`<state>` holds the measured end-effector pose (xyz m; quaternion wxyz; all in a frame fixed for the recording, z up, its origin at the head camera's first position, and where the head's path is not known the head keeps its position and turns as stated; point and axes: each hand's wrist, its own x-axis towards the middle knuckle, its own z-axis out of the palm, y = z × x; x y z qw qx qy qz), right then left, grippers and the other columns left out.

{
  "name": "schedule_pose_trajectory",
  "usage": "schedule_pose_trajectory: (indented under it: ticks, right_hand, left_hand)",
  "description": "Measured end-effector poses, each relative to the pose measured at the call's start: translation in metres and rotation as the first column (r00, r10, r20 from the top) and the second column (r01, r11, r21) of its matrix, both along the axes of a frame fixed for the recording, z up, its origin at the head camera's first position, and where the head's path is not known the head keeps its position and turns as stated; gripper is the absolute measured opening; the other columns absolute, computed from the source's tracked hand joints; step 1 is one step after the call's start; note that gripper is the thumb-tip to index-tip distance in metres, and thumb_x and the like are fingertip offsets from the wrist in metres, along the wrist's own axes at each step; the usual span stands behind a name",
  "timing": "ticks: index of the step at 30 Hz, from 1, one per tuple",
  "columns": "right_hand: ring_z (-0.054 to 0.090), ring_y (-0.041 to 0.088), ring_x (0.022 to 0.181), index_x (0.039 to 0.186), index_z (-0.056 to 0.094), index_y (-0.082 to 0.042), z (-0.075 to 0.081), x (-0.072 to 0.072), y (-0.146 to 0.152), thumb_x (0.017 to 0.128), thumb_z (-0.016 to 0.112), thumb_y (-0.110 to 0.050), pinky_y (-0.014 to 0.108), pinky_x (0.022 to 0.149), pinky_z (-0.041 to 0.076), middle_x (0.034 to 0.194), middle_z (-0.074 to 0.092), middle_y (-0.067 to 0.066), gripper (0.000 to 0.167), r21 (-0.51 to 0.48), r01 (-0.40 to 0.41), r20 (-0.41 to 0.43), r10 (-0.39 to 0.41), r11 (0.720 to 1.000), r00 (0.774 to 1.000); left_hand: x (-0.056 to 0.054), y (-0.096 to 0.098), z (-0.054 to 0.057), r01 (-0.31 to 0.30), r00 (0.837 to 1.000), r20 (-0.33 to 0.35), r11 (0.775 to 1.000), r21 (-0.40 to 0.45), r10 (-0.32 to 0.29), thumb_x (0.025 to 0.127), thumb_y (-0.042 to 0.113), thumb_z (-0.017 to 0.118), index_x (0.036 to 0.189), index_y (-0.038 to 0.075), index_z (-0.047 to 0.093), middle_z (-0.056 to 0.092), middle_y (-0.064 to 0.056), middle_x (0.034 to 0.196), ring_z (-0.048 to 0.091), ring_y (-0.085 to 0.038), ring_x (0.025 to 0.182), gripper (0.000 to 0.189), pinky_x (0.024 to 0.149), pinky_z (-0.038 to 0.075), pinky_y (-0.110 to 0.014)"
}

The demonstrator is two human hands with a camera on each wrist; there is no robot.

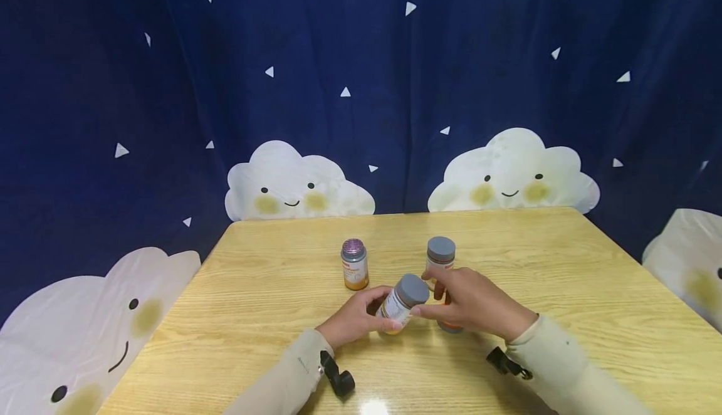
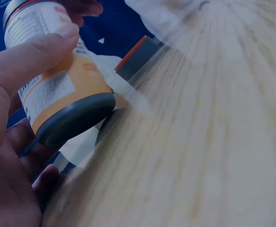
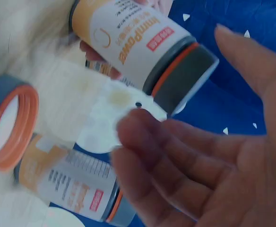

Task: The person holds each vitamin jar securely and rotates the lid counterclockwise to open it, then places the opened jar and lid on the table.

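Note:
My left hand (image 1: 358, 318) grips a supplement bottle (image 1: 395, 307) with a white and orange label, tilted toward the right, its grey cap (image 1: 413, 289) on. In the left wrist view the thumb lies across the label and the dark base is off the table. My right hand (image 1: 479, 299) is beside that cap, thumb and fingers spread around it with a gap showing in the right wrist view. Below the right hand lies a loose grey lid (image 3: 27, 127) with an orange inside. A second capped bottle (image 1: 441, 250) stands just behind the right hand, partly hidden by it.
A third bottle (image 1: 355, 272), lidless with a shiny purple top, stands upright at the back left of the held one. All rest on a wooden table (image 1: 293, 258). Behind hangs a dark blue curtain (image 1: 361, 45) with cloud prints.

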<state>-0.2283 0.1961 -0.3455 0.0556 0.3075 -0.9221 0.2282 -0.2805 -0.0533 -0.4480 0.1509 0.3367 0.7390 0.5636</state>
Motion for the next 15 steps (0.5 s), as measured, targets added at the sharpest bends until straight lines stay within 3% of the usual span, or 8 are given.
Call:
schedule_pose_trajectory:
  ticks: [6, 10, 15]
  right_hand:
    - [0.051, 0.002, 0.056, 0.123, 0.058, -0.015, -0.0026, 0.0020, -0.0075, 0.083, 0.070, -0.054, 0.021, 0.052, 0.045, 0.073, 0.056, -0.012, 0.057, -0.063, -0.027, -0.037, 0.024, 0.998, 0.999]
    - [0.048, 0.000, 0.055, 0.117, 0.061, -0.021, -0.0043, 0.0025, -0.0088, 0.081, 0.075, -0.047, 0.020, 0.050, 0.043, 0.068, 0.052, -0.014, 0.046, -0.063, -0.076, -0.098, 0.070, 0.995, 0.993]
    - [0.045, -0.002, 0.053, 0.109, 0.061, -0.022, -0.0045, 0.0032, -0.0106, 0.081, 0.075, -0.047, 0.020, 0.048, 0.041, 0.064, 0.051, -0.015, 0.040, -0.062, -0.060, -0.138, 0.051, 0.996, 0.989]
  left_hand:
    - [-0.0013, -0.0028, 0.0041, 0.097, 0.995, 0.030, 0.995, 0.002, -0.097, 0.085, 0.032, 0.075, 0.136, 0.022, 0.053, 0.061, 0.003, 0.122, 0.058, -0.016, 0.109, 0.056, 0.093, 0.047, -0.031]
    - [-0.0018, -0.0042, 0.0043, 0.125, 0.992, 0.028, 0.992, -0.016, -0.125, 0.086, 0.037, 0.074, 0.138, 0.021, 0.050, 0.059, 0.004, 0.125, 0.056, -0.014, 0.112, 0.059, 0.096, 0.045, -0.029]
    - [-0.0020, -0.0037, 0.0037, 0.164, 0.984, 0.067, 0.986, -0.005, -0.163, 0.089, 0.034, 0.071, 0.144, 0.027, 0.040, 0.054, 0.003, 0.131, 0.053, -0.016, 0.117, 0.063, 0.099, 0.043, -0.031]
